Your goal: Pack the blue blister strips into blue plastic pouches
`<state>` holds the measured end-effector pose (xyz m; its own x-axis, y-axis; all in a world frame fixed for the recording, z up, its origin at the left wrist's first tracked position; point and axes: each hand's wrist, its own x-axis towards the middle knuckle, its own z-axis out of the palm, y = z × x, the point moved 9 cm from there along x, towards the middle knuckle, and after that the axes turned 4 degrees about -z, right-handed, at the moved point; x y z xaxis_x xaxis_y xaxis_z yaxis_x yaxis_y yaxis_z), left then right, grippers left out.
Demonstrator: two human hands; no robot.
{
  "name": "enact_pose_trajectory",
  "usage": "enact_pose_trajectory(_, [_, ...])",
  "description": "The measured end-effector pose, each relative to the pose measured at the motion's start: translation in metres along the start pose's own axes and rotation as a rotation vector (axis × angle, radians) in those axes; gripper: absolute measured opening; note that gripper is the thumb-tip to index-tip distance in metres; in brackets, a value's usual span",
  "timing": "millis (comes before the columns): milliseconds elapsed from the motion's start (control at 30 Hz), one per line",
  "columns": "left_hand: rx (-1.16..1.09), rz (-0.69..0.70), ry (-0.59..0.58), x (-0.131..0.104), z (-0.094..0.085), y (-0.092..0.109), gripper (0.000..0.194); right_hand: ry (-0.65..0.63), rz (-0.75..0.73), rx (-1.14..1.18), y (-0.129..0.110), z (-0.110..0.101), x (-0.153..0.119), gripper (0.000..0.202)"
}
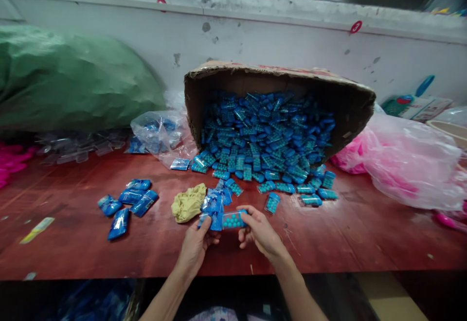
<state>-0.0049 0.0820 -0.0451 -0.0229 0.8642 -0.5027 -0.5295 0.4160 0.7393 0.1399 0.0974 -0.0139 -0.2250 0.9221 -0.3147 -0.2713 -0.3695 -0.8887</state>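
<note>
Near the front edge of the red table, my left hand pinches a blue packet between thumb and fingers. My right hand grips the right end of a small clear case of turquoise balls. The case's left end meets the packet, and whether it is partly inside cannot be made out. More flat blue packets lie just behind, beside a crumpled yellowish cloth. Several filled blue packets rest at the left.
A cardboard box on its side spills many ball-filled cases onto the table. A large green sack and clear plastic pieces are at the left. Pink items in plastic bags stand at the right.
</note>
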Motion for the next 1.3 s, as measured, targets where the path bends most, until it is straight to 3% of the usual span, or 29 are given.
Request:
enact_pose_trajectory(167, [0.071,0.095,0.010,0.003,-0.004,0.009,0.028,-0.035,-0.033,0.069,0.000,0.010,-0.007,0.037])
enact_pose_trajectory(300, [0.003,0.054,0.016,0.003,-0.002,0.007,0.029,0.029,-0.069,0.095,0.017,0.015,-0.011,0.039])
enact_pose_trajectory(500, [-0.163,-0.145,-0.059,-0.004,0.016,-0.016,0.019,0.275,-0.308,-0.309,0.019,0.013,-0.023,0.034])
enact_pose_trajectory(567, [-0.153,-0.168,-0.087,-0.005,0.017,-0.017,0.016,0.239,-0.345,-0.397,0.013,0.020,-0.027,0.031])
enact_pose_trajectory(733, [-0.116,-0.276,-0.254,-0.007,0.020,-0.010,0.017,-0.052,-0.343,-0.400,-0.001,0.034,-0.024,0.032])
enact_pose_trajectory(867, [-0.113,-0.320,-0.383,-0.013,0.027,-0.002,0.021,-0.088,-0.449,-0.340,-0.014,0.026,-0.020,0.049])
enact_pose_trajectory(1033, [-0.161,-0.344,-0.472,-0.021,0.038,-0.008,0.020,-0.264,-0.388,-0.195,-0.005,0.036,-0.020,0.053])
enact_pose_trajectory(1167, [-0.203,-0.359,-0.486,-0.024,0.044,-0.016,0.023,-0.223,-0.433,-0.264,-0.011,0.035,-0.026,0.045])
enact_pose_trajectory(1300, [-0.256,-0.304,-0.359,-0.021,0.038,-0.020,0.016,-0.103,-0.456,-0.316,-0.010,0.028,-0.026,0.039])
